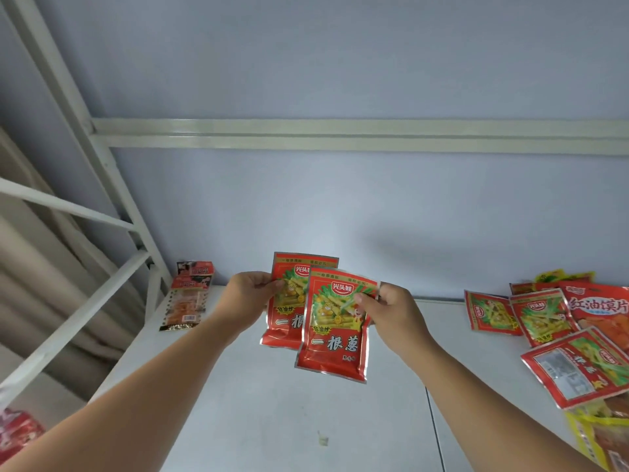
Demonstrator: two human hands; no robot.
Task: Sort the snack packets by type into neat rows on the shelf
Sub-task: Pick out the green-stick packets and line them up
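Red packet point(284, 323) pinched in left hand point(250, 298), twin point(335, 338) in right hand point(391, 310); short row point(187, 301) at 9 o'clock, heap point(558, 335) unsorted at 3.

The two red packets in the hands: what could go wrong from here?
The left hand and right hand pinch the rear packet and front packet only at their edges, so one might slip. In the mixed pile on the right, matching red packets overlap other types and could be missed.
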